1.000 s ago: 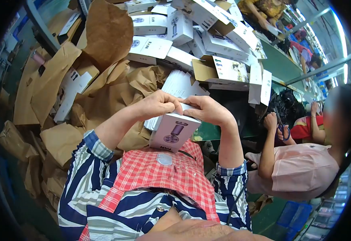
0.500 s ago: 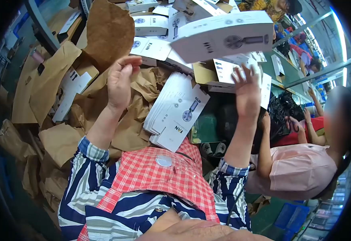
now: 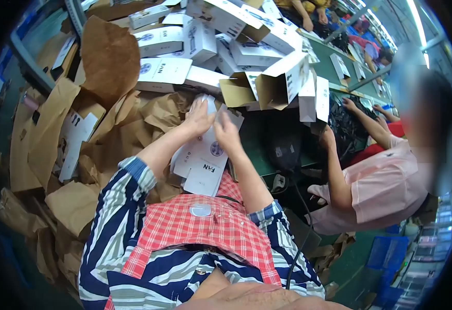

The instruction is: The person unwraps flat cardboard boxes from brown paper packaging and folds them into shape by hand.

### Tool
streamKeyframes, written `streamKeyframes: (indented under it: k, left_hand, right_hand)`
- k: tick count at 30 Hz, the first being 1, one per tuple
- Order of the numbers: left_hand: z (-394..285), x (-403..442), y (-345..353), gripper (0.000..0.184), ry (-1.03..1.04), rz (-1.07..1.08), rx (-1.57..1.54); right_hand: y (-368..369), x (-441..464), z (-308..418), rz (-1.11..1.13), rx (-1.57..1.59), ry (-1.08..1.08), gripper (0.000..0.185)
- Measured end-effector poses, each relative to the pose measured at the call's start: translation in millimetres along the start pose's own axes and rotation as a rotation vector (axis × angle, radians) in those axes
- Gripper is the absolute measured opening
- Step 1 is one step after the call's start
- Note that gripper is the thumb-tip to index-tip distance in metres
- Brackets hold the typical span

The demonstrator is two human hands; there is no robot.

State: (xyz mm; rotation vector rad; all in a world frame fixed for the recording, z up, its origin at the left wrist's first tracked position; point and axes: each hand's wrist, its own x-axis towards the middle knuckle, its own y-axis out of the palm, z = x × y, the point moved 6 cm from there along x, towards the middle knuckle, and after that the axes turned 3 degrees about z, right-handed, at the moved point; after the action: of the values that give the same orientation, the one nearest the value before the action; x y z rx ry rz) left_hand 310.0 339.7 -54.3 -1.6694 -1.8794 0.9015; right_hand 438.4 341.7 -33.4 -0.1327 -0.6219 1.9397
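Observation:
A stack of flat, unfolded white fan cartons [image 3: 197, 164] leans against my apron, printed with a fan picture and the word FAN. My left hand [image 3: 199, 119] is at the upper end of the top carton, its fingers closed about the white card. Close beside it, my right hand [image 3: 227, 134] is over the same carton's right side. Its fingers are smeared by motion, and whether they grip the card is unclear. Just beyond my hands an opened-out fan box [image 3: 287, 82] lies on the pile, its open brown end facing me.
Folded white fan boxes [image 3: 160, 41] are heaped at the back. Crumpled brown paper [image 3: 76, 206] fills the left side, near a metal post [image 3: 29, 64]. At right a co-worker in a pink shirt [image 3: 381, 191] handles things beside black bags [image 3: 355, 124]. A cable [image 3: 304, 243] hangs near my right arm.
The fan box that was in the air above my hands now rests on the pile. Both hands have come down and together onto the stack of flat cartons. The view has shifted.

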Motion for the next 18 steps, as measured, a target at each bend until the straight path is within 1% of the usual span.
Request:
streamKeyframes:
  k: [1, 2, 4, 5, 6, 7, 8, 9, 11, 12, 13, 14, 15, 16, 17, 18]
  left_hand:
    - [0.5, -6.8, 1.7, 0.073, 0.012, 0.020, -0.014]
    - [-4.1, -20.3, -6.6, 0.067, 0.022, 0.008, -0.054]
    - [1.6, -32.2, -21.3, 0.060, 0.153, -0.100, -0.026]
    - [0.1, -38.7, -35.4, 0.056, 0.181, -0.159, -0.016]
    - [5.0, -40.0, -43.5, 0.055, 0.175, -0.176, -0.009]
    - [9.9, -39.6, -49.0, 0.055, 0.169, -0.198, -0.004]
    - [14.4, -36.1, -50.1, 0.055, 0.137, -0.205, -0.015]
    - [14.4, -30.0, -45.7, 0.054, 0.115, -0.185, -0.016]
    - [7.6, -13.0, -32.2, 0.055, 0.065, -0.121, -0.007]
    - [3.6, -8.3, -24.5, 0.058, 0.012, -0.044, -0.070]
    - [-11.9, -9.9, -23.2, 0.060, -0.040, 0.033, -0.131]
    - [-7.3, -6.6, -17.7, 0.061, -0.064, -0.047, -0.084]
    - [-0.4, -3.9, -14.2, 0.061, -0.020, -0.027, -0.041]
    - [7.6, -4.0, -14.8, 0.061, 0.022, -0.012, 0.002]
    - [0.3, -16.1, -27.2, 0.059, 0.100, -0.132, 0.085]
    - [-0.3, -29.5, -32.1, 0.062, 0.115, -0.102, -0.070]
  right_hand:
    - [1.4, -5.0, 13.9, 0.044, 0.163, -0.011, 0.044]
    - [-1.2, -10.6, 30.3, 0.089, 0.328, -0.025, 0.041]
    - [-14.9, -19.9, 26.9, 0.107, 0.152, 0.013, 0.036]
    - [-25.6, -23.6, 12.0, 0.047, 0.015, 0.084, 0.032]
    - [-38.6, -28.6, -5.9, -0.132, -0.026, 0.063, 0.031]
    - [-56.3, -29.7, -10.3, -0.260, -0.167, -0.015, 0.032]
    - [-64.2, -30.8, -37.4, -0.371, -0.242, 0.052, 0.036]
    - [-64.6, -28.4, -71.2, -0.382, -0.242, 0.195, 0.041]
    - [-51.2, -19.5, -60.0, -0.180, 0.020, 0.345, 0.046]
    - [-36.6, -9.9, -56.4, -0.061, 0.000, 0.302, 0.052]
    - [-24.2, -7.8, -54.5, -0.079, 0.009, 0.356, 0.055]
    - [-27.0, -7.2, -44.7, -0.064, 0.016, 0.338, 0.058]
    - [-30.3, -8.3, -35.7, -0.043, 0.023, 0.319, 0.060]
    - [-32.6, -10.7, -28.0, -0.043, -0.002, 0.223, 0.062]
    - [-35.5, -14.2, -12.8, -0.038, -0.026, 0.129, 0.064]
    - [-39.3, -22.0, 7.4, -0.064, -0.152, -0.038, 0.062]
